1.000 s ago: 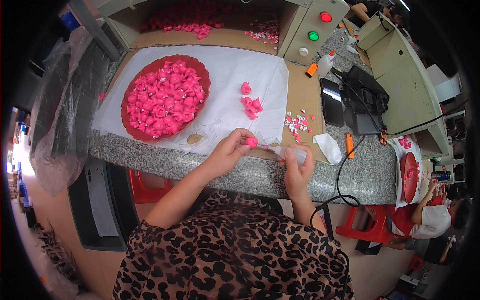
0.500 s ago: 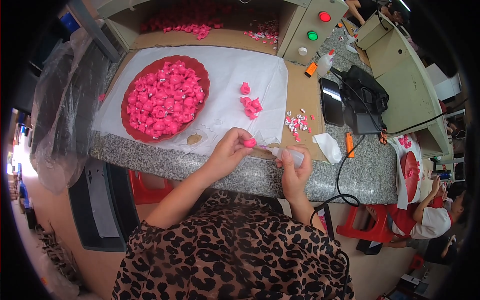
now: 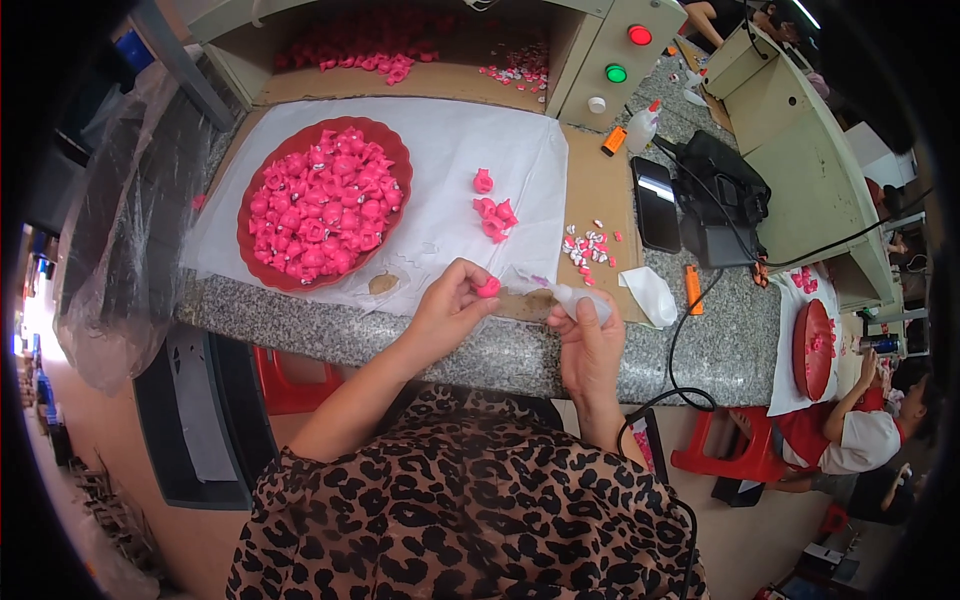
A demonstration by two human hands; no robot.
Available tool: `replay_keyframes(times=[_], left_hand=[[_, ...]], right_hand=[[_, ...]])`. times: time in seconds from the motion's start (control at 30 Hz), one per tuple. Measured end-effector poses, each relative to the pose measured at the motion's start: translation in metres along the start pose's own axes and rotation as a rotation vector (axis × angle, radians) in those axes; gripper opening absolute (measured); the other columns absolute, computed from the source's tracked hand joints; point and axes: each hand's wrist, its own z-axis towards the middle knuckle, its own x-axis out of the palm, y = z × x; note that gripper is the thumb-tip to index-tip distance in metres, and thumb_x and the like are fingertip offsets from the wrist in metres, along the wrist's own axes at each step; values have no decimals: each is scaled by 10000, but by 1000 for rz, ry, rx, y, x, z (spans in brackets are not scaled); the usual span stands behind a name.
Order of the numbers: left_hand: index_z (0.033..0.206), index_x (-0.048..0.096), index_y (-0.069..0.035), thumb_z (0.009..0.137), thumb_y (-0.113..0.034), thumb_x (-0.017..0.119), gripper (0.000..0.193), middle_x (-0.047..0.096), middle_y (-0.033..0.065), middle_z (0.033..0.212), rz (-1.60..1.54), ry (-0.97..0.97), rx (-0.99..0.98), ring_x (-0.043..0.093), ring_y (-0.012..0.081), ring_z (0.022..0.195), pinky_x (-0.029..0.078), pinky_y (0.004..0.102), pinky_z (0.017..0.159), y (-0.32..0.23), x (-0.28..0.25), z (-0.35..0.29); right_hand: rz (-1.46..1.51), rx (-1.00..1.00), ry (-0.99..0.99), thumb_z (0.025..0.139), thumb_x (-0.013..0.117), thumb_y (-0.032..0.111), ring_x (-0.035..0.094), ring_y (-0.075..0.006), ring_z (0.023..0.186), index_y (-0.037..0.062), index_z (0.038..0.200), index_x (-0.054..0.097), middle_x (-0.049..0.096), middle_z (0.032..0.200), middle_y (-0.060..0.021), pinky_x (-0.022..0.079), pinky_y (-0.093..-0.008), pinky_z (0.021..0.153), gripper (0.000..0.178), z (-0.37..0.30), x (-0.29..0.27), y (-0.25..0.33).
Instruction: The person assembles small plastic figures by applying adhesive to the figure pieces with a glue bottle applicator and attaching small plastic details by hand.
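Observation:
Between the fingertips of my left hand (image 3: 447,305) is a small pink plastic figure piece (image 3: 488,288), held above the front edge of the work surface. My right hand (image 3: 590,345) is wrapped round a small translucent squeeze bottle (image 3: 583,302), whose thin nozzle points up and left, a little apart from the pink piece. Beyond my hands, a few similar pink pieces (image 3: 494,218) lie on the white sheet (image 3: 440,140). A red scalloped bowl (image 3: 403,160) heaped with pink pieces stands to the left. Tiny white and pink parts (image 3: 590,248) lie scattered on cardboard to the right.
At the back stands a box-like cabinet (image 3: 590,70) with pink pieces inside. Right of the cardboard are a phone (image 3: 656,205), a black bag (image 3: 725,190), an orange tool (image 3: 693,290) and a cable (image 3: 672,350). Another person (image 3: 860,435) sits at far right.
The bottle's nozzle has drawn away from the pink piece and now tilts upward. My left hand has shifted slightly left with the piece.

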Motion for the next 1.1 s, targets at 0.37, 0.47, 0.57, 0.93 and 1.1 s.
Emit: replay_keyframes(times=[0.37,0.47,0.57,0.93,1.1], left_hand=[[884,398,-37,775,-6,544,184,490,52,814,-387,33,-252,498,90,628,414,205,492,-19,2,1],[913,412,-28,775,-13,551,196,494,53,811,-376,26,-237,499,92,633,422,208,499,-17,14,3],[972,431,-12,768,-11,559,241,504,53,820,-400,29,-232,506,96,662,429,209,518,-16,24,7],[1072,445,11,805,-61,530,289,540,55,910,-371,106,-299,522,111,767,450,244,671,-5,24,4],[1074,449,7,844,-90,476,251,547,60,894,-397,106,-275,523,120,777,464,266,689,0,22,4]], right_hand=[[-84,276,162,726,595,33,571,-163,737,-16,1054,441,573,805,-80,462,-259,623,365,11,-47,31],[-314,143,82,754,561,60,569,-146,728,-24,1039,444,574,783,-72,448,-242,617,320,23,-50,44],[-517,87,14,778,512,86,559,-122,693,-17,957,467,568,785,-68,438,-226,602,211,31,-51,53],[-1364,-233,-181,667,633,250,563,-253,528,10,690,580,574,589,-127,424,-341,503,247,77,-66,43],[-1527,-120,-213,646,651,291,575,-323,635,24,730,611,588,661,-172,438,-396,585,282,83,-50,40]])
